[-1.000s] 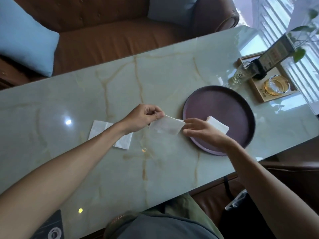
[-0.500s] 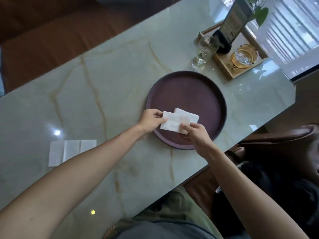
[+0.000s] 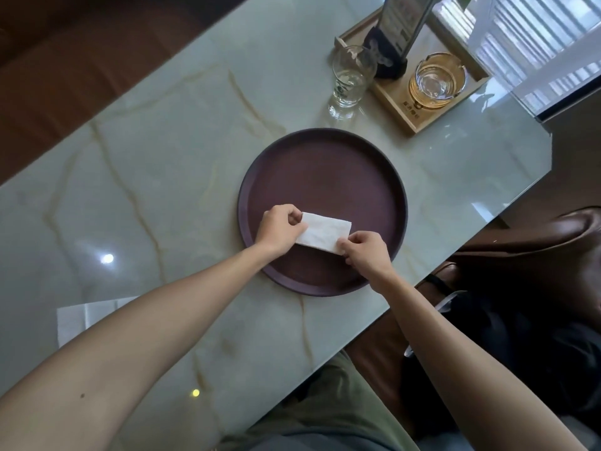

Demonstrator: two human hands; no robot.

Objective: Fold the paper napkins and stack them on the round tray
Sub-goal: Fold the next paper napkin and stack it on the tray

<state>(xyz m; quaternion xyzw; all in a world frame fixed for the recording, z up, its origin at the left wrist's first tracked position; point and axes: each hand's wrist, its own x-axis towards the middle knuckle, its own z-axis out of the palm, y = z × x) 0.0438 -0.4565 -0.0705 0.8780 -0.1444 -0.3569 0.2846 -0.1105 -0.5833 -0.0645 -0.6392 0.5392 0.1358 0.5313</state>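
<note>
A dark purple round tray (image 3: 325, 170) lies on the marble table. Over its near half I hold a folded white napkin (image 3: 322, 233) flat and rectangular. My left hand (image 3: 279, 230) pinches its left end, and my right hand (image 3: 366, 250) pinches its near right corner. Whatever lies under this napkin is hidden by it. An unfolded white napkin (image 3: 73, 320) lies on the table far to the left, partly covered by my left forearm.
A drinking glass (image 3: 349, 81) stands just beyond the tray. Behind it is a wooden tray (image 3: 419, 122) with a glass ashtray (image 3: 435, 81) and a sign holder (image 3: 400, 30). The table edge runs diagonally at my right, with a brown leather seat (image 3: 553, 236) below.
Both hands carried the folded napkin from the table rightward over the tray and brought it down onto the earlier folded napkin, which is now covered. The camera view swung to the right.
</note>
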